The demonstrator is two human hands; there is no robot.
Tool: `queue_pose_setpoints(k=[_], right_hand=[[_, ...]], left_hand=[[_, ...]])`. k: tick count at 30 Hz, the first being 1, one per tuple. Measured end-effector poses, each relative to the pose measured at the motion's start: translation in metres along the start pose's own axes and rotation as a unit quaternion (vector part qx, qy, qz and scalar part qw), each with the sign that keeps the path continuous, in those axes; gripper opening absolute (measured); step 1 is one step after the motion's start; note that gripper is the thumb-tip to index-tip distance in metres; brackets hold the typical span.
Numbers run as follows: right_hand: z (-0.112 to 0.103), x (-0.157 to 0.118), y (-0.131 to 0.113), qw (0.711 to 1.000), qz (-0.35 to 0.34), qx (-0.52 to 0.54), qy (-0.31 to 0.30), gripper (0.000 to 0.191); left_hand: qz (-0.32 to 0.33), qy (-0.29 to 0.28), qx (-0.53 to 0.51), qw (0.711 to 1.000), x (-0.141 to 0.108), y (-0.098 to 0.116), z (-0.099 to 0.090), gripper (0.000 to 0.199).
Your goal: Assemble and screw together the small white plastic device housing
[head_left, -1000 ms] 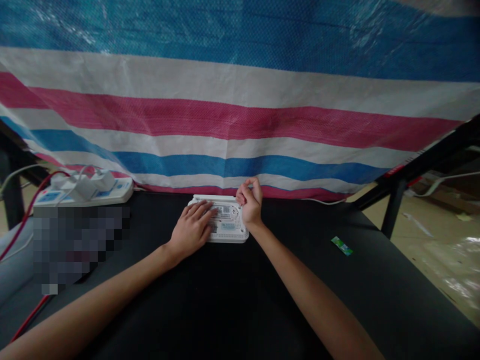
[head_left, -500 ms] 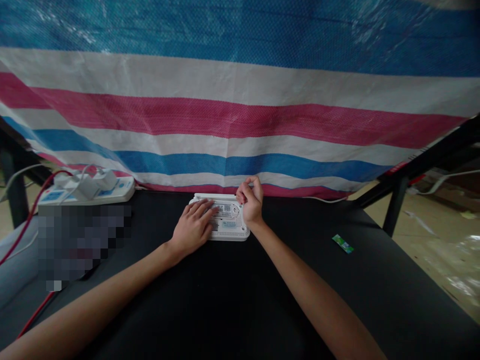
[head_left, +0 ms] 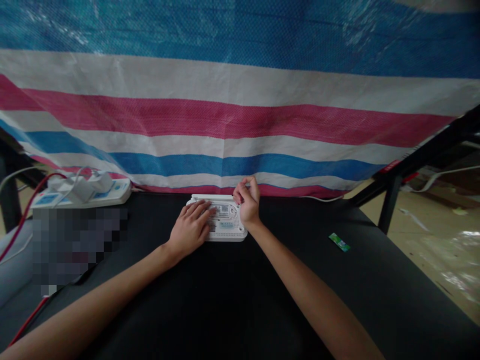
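Observation:
A white router (head_left: 227,233) lies on the black table with its vented, labelled underside up and a white bar along its far edge. Across its left part rests my left hand (head_left: 190,225), fingers stretched out flat and pressing on the casing. At the far right corner of the router is my right hand (head_left: 247,202), with its fingers curled together in a pinch. Whatever sits between those fingers, if anything, is hidden or too small to make out.
A white power strip (head_left: 122,192) with plugged-in chargers stands at the back left, a red cable (head_left: 28,210) running from it. Close by lies a blurred-out dark item (head_left: 80,245). A small green packet (head_left: 339,242) lies to the right. A striped tarp (head_left: 225,120) hangs behind the table.
The whole view has shifted slightly, so things appear a little further left. Both hands keep nearly the same place and pose on the router.

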State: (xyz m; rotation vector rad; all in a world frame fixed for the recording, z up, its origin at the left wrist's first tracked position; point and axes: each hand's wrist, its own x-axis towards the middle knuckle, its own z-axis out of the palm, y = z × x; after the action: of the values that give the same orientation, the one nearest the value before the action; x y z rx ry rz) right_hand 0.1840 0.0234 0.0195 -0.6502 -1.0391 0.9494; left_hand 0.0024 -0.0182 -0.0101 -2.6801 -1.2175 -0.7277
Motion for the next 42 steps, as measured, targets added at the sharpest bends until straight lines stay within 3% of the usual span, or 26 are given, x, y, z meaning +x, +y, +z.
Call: queue_pose_setpoints(k=[42], right_hand=[[0.0008, 0.0009, -0.0010, 1.000, 0.001, -0.007, -0.003, 0.028]], left_hand=[[-0.005, 0.005, -0.012, 1.000, -0.0002, 0.0001, 0.0003, 0.042]])
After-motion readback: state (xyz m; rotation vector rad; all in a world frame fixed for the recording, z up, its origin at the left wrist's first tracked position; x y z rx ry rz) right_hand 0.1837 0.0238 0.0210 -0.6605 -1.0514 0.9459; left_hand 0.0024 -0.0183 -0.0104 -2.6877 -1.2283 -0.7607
